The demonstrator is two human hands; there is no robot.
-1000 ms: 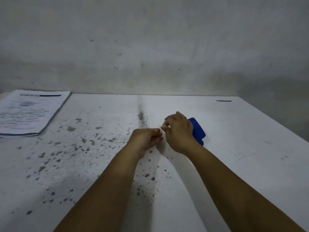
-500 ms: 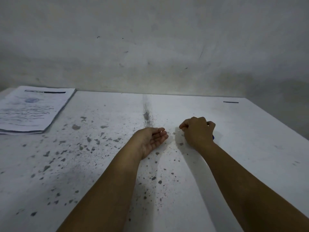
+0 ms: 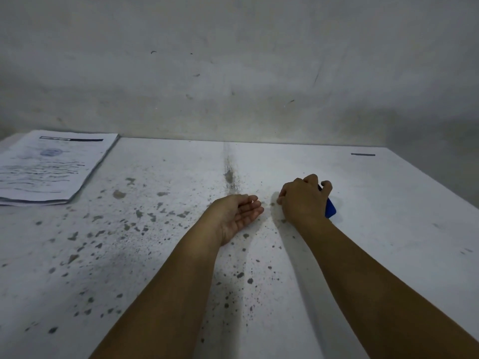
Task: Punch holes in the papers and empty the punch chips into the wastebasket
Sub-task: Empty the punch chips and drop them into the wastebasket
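Note:
A blue hole punch [image 3: 330, 209] lies on the white table, mostly hidden under my right hand [image 3: 302, 200], whose fingers wrap over it. My left hand [image 3: 239, 213] rests on the table just left of it, palm turned up and cupped, fingers apart, with nothing visible in it. A stack of printed papers [image 3: 49, 167] lies flat at the table's far left corner, well away from both hands. No wastebasket is in view.
The white table [image 3: 388, 229] is speckled with dark stains, mostly left of centre. A grey wall stands right behind its far edge. A short dark mark [image 3: 363, 154] sits near the far right corner. The table's right edge slants off at the right.
My left hand has turned from a loose fist to an upturned, cupped palm. My right hand has moved right and closed over the blue punch, covering most of it.

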